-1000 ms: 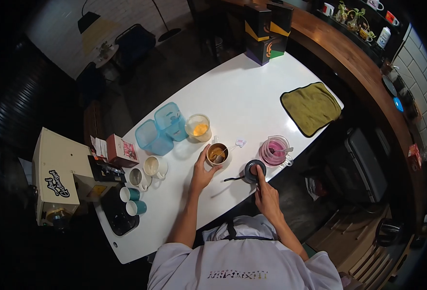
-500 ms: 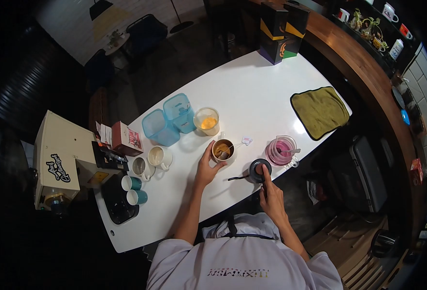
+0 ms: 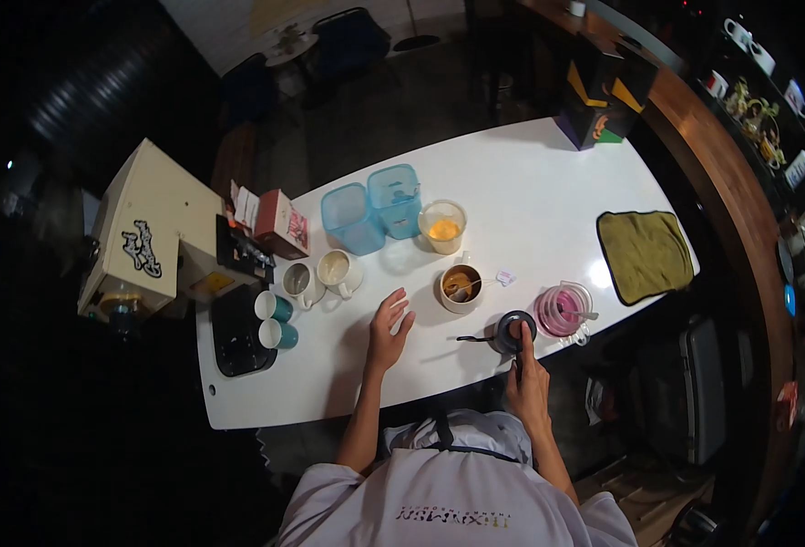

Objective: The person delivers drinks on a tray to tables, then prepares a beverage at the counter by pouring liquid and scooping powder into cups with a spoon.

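Observation:
A cream mug (image 3: pixel 460 293) stands on the white table with brown liquid and what looks like a tea bag inside. Its string runs over the rim to a paper tag (image 3: pixel 505 277). To the mug's left, my left hand (image 3: pixel 389 333) hovers with fingers apart, touching nothing. My right hand (image 3: pixel 527 374) grips the handle of a dark gooseneck kettle (image 3: pixel 511 335), one finger stretched onto its lid. The kettle's thin spout points left; whether its base touches the table I cannot tell. Beside it sits a clear container with pink contents (image 3: pixel 562 310) and a spoon.
Behind the mug are a cup with orange contents (image 3: pixel 443 228) and two blue containers (image 3: pixel 352 217). Pale mugs (image 3: pixel 338 272), teal cups (image 3: pixel 275 321), a red box (image 3: pixel 282 225) and a cream machine (image 3: pixel 152 237) are left. A green cloth (image 3: pixel 646 257) lies right.
My left hand has let go of the cream mug and drawn back to its left. The right hand still holds the kettle. The whole view has shifted, moving table objects rightward.

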The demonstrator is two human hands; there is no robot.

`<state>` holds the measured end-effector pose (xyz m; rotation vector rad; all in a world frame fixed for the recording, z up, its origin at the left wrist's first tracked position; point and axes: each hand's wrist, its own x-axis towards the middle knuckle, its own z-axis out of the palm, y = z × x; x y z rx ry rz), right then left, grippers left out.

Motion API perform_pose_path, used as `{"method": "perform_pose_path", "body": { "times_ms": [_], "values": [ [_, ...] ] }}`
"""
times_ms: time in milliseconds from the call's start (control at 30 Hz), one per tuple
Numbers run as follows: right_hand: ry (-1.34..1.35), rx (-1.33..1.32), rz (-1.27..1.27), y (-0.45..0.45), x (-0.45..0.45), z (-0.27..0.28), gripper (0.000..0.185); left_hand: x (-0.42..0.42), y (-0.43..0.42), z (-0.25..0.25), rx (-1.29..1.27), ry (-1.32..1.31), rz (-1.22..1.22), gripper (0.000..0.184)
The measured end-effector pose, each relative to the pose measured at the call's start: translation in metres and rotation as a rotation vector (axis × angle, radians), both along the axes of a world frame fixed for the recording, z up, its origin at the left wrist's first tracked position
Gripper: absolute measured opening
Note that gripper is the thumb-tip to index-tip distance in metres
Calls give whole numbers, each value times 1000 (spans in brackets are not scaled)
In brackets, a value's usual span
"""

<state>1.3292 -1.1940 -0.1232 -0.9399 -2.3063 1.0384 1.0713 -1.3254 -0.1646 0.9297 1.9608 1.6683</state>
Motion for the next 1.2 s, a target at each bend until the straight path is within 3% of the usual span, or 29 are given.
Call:
{"method": "perform_pose_path", "body": {
  "times_ms": [100, 400, 467, 1067, 1167, 1200],
  "values": [
    [-10, -39, 4, 6, -2, -2, 82, 9, -18, 7, -17, -119, 100, 47],
    [-104, -7, 73, 20, -14, -12, 86, -9, -43, -6, 27, -29, 574, 47],
    [-77, 67, 42, 19, -18, -12, 88, -26, -42, -8, 11, 102, 621, 49],
    [-181, 33, -141, -3, -36, -13, 88, -86, -27, -22, 183, 1, 534, 30],
    [-154, 130, -172, -9, -39, -6, 88, -82, -38, 2, 141, -19, 493, 32],
    [-119, 219, -183, -12, -41, -1, 88, -79, -45, 17, 13, 11, 507, 34]
  ]
}}
